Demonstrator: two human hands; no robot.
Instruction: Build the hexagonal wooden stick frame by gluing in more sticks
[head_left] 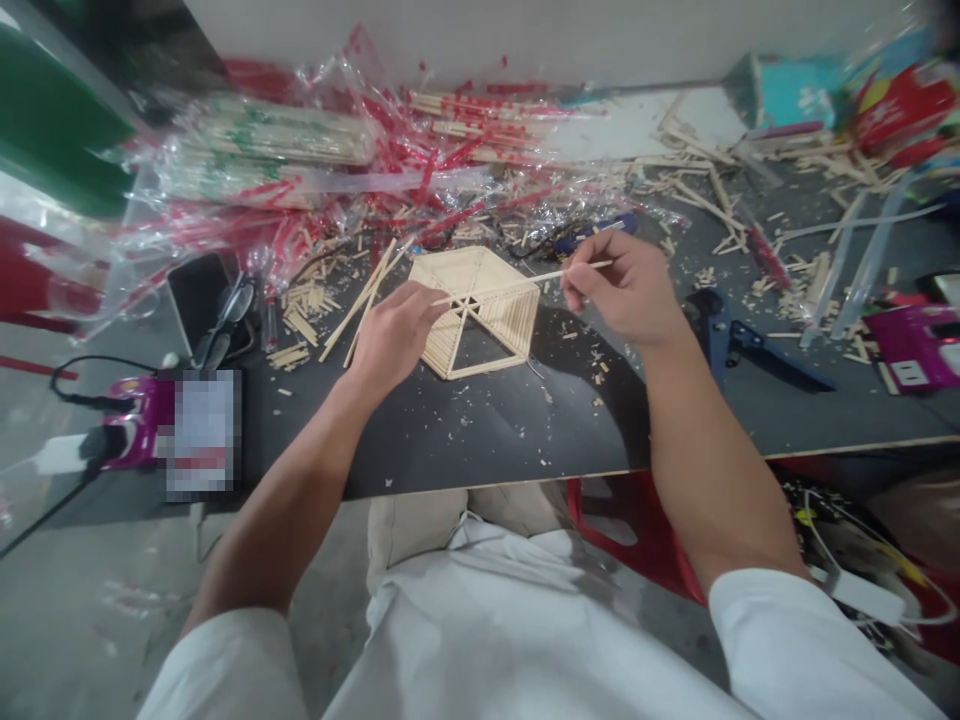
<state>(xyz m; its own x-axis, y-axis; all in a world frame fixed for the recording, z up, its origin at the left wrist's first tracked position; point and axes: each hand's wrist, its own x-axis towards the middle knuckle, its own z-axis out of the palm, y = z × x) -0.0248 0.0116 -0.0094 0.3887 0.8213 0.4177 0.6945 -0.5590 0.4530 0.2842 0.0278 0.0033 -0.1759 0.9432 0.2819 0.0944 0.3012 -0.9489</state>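
Observation:
A thin wooden stick [521,284] stretches between my two hands, above a hexagonal frame [480,372] built from rows of pale sticks. My left hand [395,332] pinches the stick's left end over the frame's left side. My right hand [619,280] grips the other end with thumb and fingers, to the right of the frame and raised off the table. The frame lies flat on the dark table; its front segment is an open gap showing the tabletop. Several loose sticks [367,303] lie just behind my left hand.
Blue-handled cutters [772,355] lie right of my right forearm. Packets of sticks [262,140] and crumpled plastic wrappers spread across the back. Cut stick pieces [304,310] litter the table. At left are a dark phone [199,300], glasses [227,315], another phone [201,430] and a purple socket box [139,420].

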